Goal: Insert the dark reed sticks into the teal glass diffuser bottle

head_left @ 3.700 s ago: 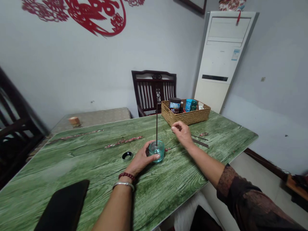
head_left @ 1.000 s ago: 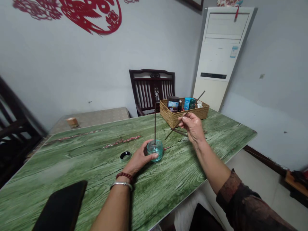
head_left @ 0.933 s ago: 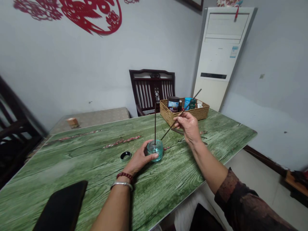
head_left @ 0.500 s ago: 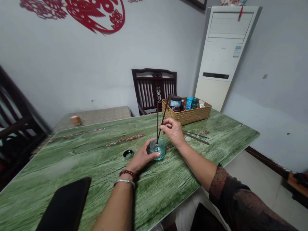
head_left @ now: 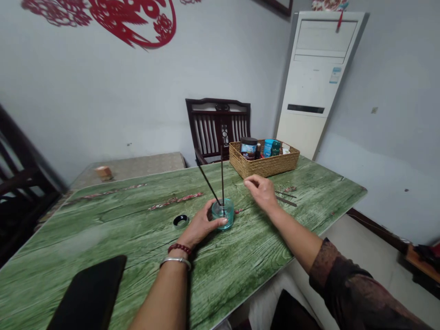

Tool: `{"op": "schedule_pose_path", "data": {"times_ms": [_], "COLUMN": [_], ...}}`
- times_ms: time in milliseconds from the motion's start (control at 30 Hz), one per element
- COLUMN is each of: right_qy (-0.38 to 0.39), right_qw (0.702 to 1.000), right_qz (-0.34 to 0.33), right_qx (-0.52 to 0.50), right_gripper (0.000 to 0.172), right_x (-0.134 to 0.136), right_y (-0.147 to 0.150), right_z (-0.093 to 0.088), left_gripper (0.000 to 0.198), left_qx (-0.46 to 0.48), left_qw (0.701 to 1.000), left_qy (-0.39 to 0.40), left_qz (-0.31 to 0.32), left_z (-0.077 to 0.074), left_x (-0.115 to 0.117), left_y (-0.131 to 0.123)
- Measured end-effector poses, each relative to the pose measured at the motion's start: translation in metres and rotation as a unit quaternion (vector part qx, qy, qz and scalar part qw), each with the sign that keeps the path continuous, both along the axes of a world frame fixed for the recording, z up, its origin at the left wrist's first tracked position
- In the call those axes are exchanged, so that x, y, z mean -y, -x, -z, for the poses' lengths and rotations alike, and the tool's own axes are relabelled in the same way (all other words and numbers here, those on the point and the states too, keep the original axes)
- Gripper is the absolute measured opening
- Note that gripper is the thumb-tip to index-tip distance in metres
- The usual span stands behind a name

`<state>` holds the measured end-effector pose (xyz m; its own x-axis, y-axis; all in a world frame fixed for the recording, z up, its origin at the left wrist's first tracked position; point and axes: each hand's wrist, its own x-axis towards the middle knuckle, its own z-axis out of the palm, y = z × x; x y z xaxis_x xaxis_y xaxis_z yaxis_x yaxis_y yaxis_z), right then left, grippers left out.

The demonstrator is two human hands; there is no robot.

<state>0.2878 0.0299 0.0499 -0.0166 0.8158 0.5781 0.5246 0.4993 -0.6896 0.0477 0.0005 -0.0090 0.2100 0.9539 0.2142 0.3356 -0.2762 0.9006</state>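
Note:
My left hand (head_left: 203, 221) is wrapped round a small teal glass diffuser bottle (head_left: 228, 221) standing on the table. Two dark reed sticks rise from its neck: an upright reed (head_left: 222, 176), and a leaning reed (head_left: 208, 182) tilted to the left. My right hand (head_left: 263, 191) hovers to the right of the bottle, fingers loosely bent and nothing visible in them. Beyond it, more dark reed sticks (head_left: 286, 201) lie on the table, partly behind the hand. A black ring-shaped cap (head_left: 180, 221) rests left of the bottle.
A wicker basket (head_left: 271, 167) with jars and bottles stands at the back of the green wood-patterned table (head_left: 137, 243). A flat black object (head_left: 87, 293) lies at the front left. Behind the table are a dark wooden chair (head_left: 220, 114) and a white floor-standing air conditioner (head_left: 318, 87).
My right hand has let go of one reed and drawn back to the right. That reed has swung from a rightward lean to a leftward one. My left hand still holds the bottle.

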Motion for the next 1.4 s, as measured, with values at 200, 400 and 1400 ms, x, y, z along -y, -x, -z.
{"op": "schedule_pose_path", "data": {"times_ms": [200,400,1400], "right_qy": [0.092,0.151,0.14], "right_qw": [0.952,0.904,0.882], "right_qz": [0.237,0.224,0.188], "right_qx": [0.169,0.332,0.409], "right_gripper": [0.033,0.033,0.03], "right_x": [-0.025,-0.028,-0.024], "right_y": [-0.073,-0.082,-0.074], "right_z": [0.033,0.058,0.063], "left_gripper": [0.082,0.079,0.081], "left_qx": [0.003,-0.001,-0.002], "left_qw": [1.0,1.0,1.0], "left_qy": [0.004,0.012,0.018], "left_qz": [-0.001,0.001,0.003], "left_z": [-0.003,-0.008,-0.01], "left_x": [0.002,0.004,0.006], "left_y": [-0.001,-0.001,-0.003]}}
